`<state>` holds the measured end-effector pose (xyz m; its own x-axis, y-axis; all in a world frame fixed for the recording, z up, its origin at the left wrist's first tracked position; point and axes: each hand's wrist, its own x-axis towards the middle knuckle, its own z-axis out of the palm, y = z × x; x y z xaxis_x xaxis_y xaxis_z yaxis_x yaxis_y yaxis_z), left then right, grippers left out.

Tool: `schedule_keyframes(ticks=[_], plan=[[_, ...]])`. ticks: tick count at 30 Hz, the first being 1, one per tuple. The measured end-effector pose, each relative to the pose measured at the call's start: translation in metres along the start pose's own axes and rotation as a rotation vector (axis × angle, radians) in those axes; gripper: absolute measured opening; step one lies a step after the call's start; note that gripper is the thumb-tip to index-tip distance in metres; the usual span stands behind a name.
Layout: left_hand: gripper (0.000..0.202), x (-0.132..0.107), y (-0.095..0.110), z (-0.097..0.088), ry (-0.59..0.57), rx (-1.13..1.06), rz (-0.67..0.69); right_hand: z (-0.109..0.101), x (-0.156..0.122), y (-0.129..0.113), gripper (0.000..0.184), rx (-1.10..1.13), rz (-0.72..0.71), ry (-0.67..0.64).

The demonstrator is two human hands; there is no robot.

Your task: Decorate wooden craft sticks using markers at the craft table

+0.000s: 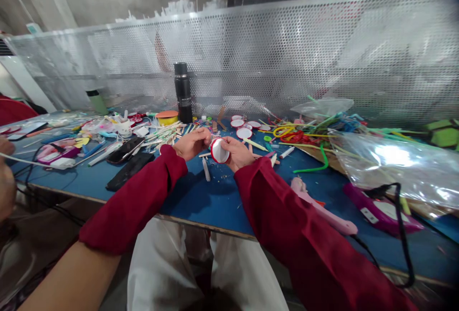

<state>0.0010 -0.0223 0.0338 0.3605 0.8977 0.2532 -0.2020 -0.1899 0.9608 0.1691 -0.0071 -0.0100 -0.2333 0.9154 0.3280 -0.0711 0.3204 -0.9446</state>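
Above the blue table, my right hand (237,154) grips a small round white disc with a red rim (220,151), the thumb lying on its white face. My left hand (193,143) is closed in a pinch just left of the disc's upper edge. Whatever its fingertips hold is too small to make out. Below the disc, a short whitish stick (206,169) and small crumbs lie on the table. Several similar red-rimmed white discs (244,133) lie behind my right hand. A pale green stick (255,144) rests near its knuckles.
A black thermos (184,96) stands by the perforated metal screen (272,62). Two dark phones (131,170) lie left. A pink glue gun (322,209), a purple corded device (382,211) and clear plastic bags (390,158) lie right. Another person's hand (5,187) shows far left.
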Motion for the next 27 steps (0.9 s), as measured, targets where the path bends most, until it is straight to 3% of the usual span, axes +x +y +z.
schedule_keyframes(ticks=[4,9,14,17,23,27], plan=[[0.031,0.000,0.000,0.005,0.007,-0.097,0.038,0.008,0.003,0.008,0.036,0.038,0.029,0.010],[0.025,0.002,-0.003,0.010,0.103,-0.087,0.102,0.014,0.004,0.011,0.025,0.059,0.019,0.037],[0.041,0.003,-0.009,0.008,0.099,0.001,0.131,0.011,-0.001,0.004,0.016,-0.052,-0.047,0.014],[0.051,0.003,-0.009,-0.001,0.076,0.108,0.097,0.011,-0.007,-0.002,0.016,-0.169,-0.106,0.026],[0.051,0.005,-0.010,-0.024,0.144,0.370,-0.024,0.011,-0.014,-0.013,0.024,-0.239,-0.151,0.237],[0.050,0.003,-0.009,-0.018,0.058,0.297,-0.108,0.009,-0.016,-0.018,0.024,-0.275,-0.189,0.319]])
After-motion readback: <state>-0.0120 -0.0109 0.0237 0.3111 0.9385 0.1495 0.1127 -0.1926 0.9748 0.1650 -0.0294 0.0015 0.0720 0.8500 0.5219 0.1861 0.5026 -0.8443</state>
